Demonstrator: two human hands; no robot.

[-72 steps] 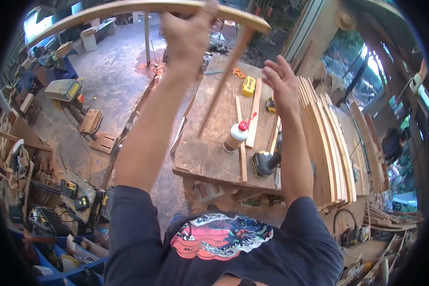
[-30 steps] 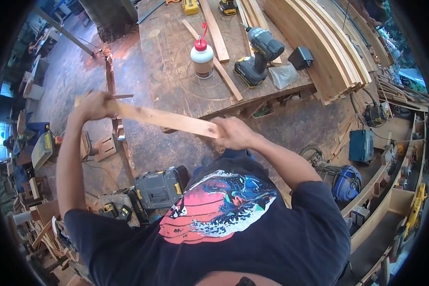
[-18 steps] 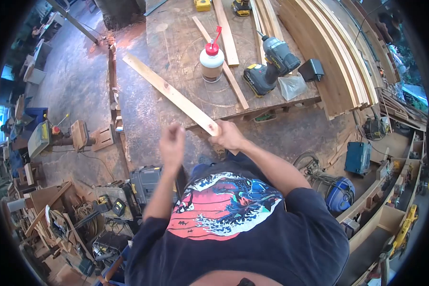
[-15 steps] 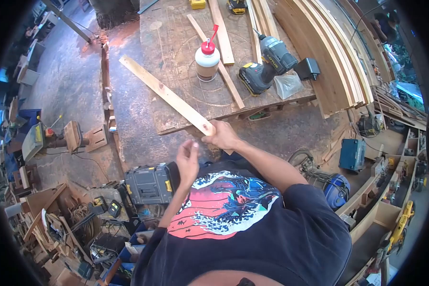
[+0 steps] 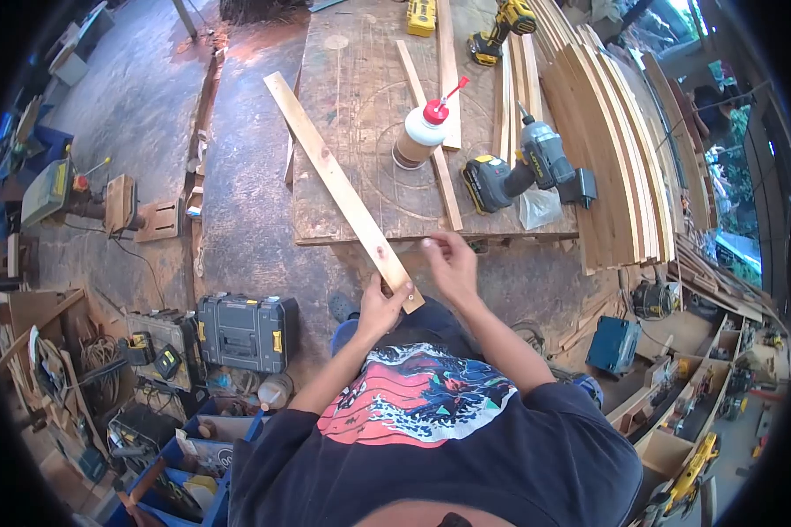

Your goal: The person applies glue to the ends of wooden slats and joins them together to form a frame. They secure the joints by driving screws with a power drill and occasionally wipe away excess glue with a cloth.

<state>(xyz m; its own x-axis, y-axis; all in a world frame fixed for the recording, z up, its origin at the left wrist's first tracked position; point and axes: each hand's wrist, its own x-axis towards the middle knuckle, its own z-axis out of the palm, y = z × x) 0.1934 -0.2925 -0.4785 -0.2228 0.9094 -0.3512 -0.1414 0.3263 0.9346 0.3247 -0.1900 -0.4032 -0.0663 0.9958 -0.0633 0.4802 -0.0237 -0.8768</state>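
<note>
Strip [image 5: 338,189] clamped in left hand [image 5: 383,307]; right hand [image 5: 453,265] raised, fingers curled, contents unclear.

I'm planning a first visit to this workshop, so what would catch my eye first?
Probably the boldly printed dark shirt at bottom centre. Next, the pale wooden strip slanting up from the left hand, and the red-topped bottle on the workbench. Long boards sweep down the bench's right side.

I wear a dark short-sleeved T-shirt [image 5: 466,479] bearing a large graphic [image 5: 417,395] of white-crested waves, pink-red areas with thin dark lines, blue and green patches.
</note>
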